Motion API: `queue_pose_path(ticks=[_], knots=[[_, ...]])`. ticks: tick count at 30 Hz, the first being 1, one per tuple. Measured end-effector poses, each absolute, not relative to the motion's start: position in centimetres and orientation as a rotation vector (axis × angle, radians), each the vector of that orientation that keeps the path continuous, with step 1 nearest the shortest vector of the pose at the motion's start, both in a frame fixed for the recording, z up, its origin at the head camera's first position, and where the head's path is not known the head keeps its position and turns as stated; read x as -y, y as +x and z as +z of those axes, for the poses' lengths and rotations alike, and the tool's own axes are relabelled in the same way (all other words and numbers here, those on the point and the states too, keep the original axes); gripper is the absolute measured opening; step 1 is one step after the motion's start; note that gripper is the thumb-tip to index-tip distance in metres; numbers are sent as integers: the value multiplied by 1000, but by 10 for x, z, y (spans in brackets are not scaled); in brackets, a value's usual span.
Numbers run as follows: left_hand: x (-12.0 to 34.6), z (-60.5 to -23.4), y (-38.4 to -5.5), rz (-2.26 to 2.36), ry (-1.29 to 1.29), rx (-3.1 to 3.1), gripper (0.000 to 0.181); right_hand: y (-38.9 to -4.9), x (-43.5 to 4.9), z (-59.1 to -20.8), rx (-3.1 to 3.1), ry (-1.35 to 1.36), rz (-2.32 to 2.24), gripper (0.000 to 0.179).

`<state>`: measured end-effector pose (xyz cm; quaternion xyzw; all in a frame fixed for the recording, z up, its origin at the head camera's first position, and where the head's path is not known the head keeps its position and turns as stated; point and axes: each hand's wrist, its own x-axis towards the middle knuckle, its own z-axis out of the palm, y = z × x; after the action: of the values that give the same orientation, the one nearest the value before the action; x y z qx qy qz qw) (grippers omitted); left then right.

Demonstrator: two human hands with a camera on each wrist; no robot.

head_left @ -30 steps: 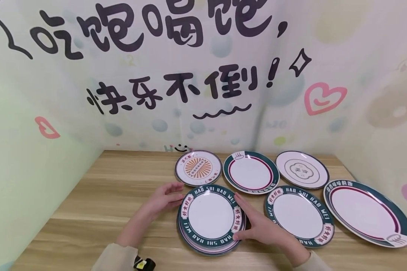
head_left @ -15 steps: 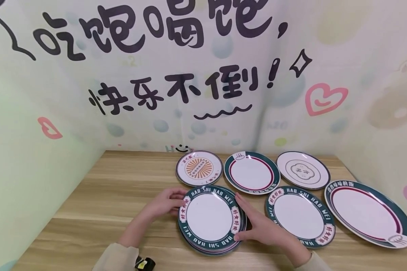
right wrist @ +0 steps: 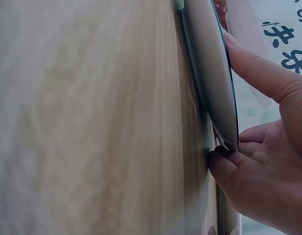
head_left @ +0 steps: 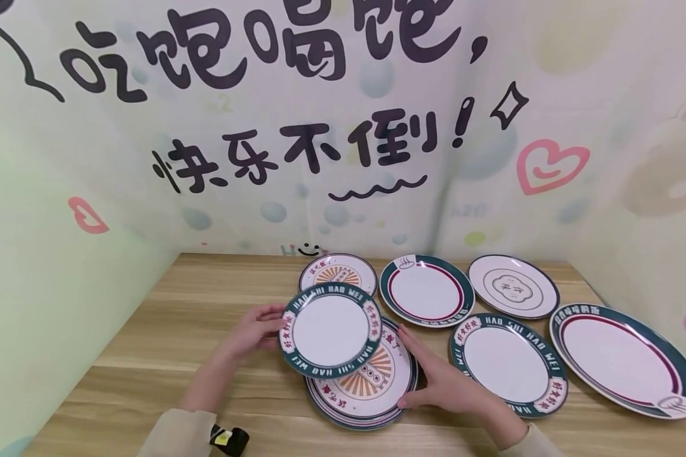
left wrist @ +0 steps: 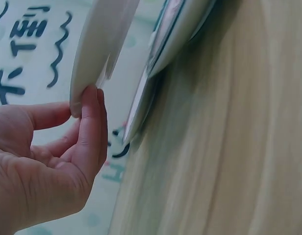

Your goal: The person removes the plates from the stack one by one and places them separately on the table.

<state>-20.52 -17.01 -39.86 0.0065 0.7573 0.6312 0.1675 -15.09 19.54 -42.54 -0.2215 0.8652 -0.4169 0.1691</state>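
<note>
My left hand point(head_left: 257, 331) pinches the left edge of a round plate point(head_left: 329, 336) with a green lettered rim and a white middle. In the left wrist view this plate stands off the table, its rim between thumb and fingers point(left wrist: 90, 132). Below it is a stack of plates point(head_left: 391, 371), topped by one with an orange sunburst print, partly hidden by the raised plate. My right hand point(head_left: 448, 384) holds the right side of the stack. Up close in the right wrist view, its thumb lies on the rim and its fingertips point(right wrist: 224, 164) are at the edge.
Behind stand a sunburst plate point(head_left: 343, 263), a green-rimmed plate point(head_left: 425, 293) and a plate with a cloud-shaped emblem point(head_left: 540, 295). To the right lie another lettered plate point(head_left: 505, 365) and a large oval plate point(head_left: 617, 355). A printed cloth point(head_left: 251, 216) hangs behind the wooden table point(head_left: 206, 298).
My left hand has gripped the top lettered plate and lifted it off the stack, up and to the left, uncovering the sunburst plate. The right hand has stayed at the stack.
</note>
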Motion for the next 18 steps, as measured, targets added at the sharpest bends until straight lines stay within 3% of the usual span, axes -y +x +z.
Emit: queue_pose_path(ticks=[18], knots=[[228,-400,-227,2217,-503,-2042,56,-151,-197,-427,-2480,-650,-1183,111]])
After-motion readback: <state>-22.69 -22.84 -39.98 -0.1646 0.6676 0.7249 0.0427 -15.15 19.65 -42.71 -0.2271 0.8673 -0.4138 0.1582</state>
